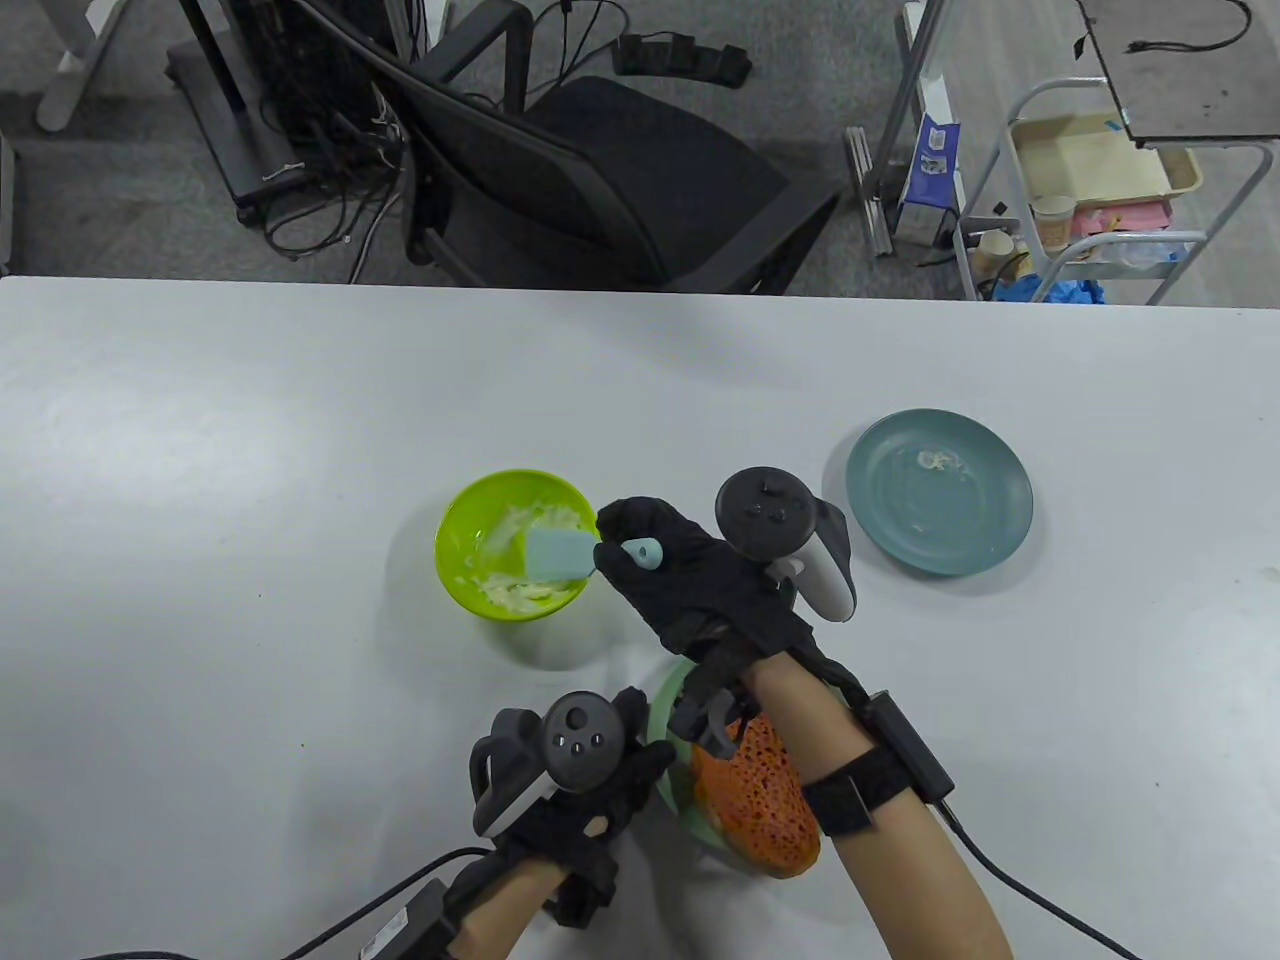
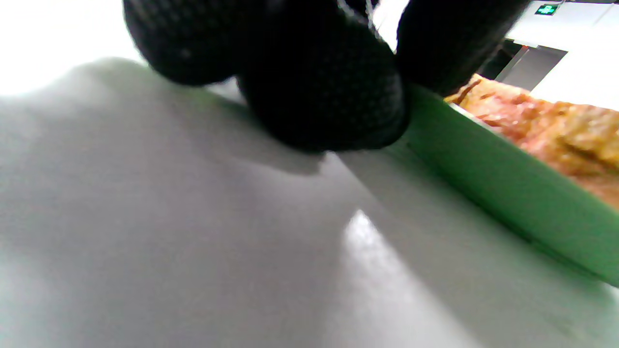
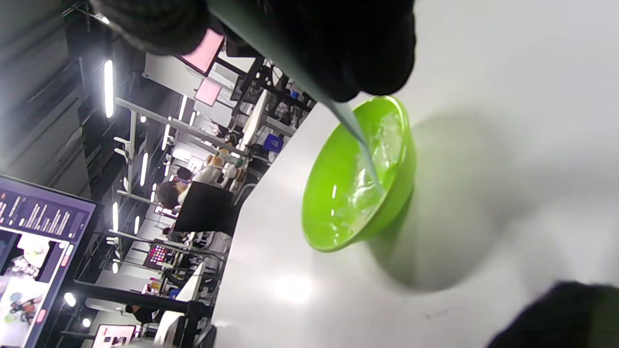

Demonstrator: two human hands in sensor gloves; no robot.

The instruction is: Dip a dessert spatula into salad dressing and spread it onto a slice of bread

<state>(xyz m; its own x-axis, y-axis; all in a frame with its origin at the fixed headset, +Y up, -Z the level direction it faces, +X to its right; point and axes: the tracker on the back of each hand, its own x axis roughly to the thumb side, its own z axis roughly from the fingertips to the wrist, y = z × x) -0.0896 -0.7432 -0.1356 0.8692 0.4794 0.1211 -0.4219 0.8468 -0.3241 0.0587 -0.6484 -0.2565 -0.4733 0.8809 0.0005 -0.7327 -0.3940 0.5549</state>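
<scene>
The dessert spatula lies with its long axis running left to right in the table view, its pale blue blade down inside the green bowl among the white salad dressing and its handle end poking out toward the right; the right wrist view shows the blade slanting down into the bowl, its tip in the dressing; the right hand has its fingers curled round the handle, gripping it just beside the bowl's right rim. The bread slice sits on a pale green plate nearer the person, below and right of the bowl, partly under the right forearm; so the loaded blade must, I judge, travel back toward the body. The left hand touches the plate's left edge; whether its fingers grip the rim I cannot tell. A teal plate stands apart on the tabletop.
</scene>
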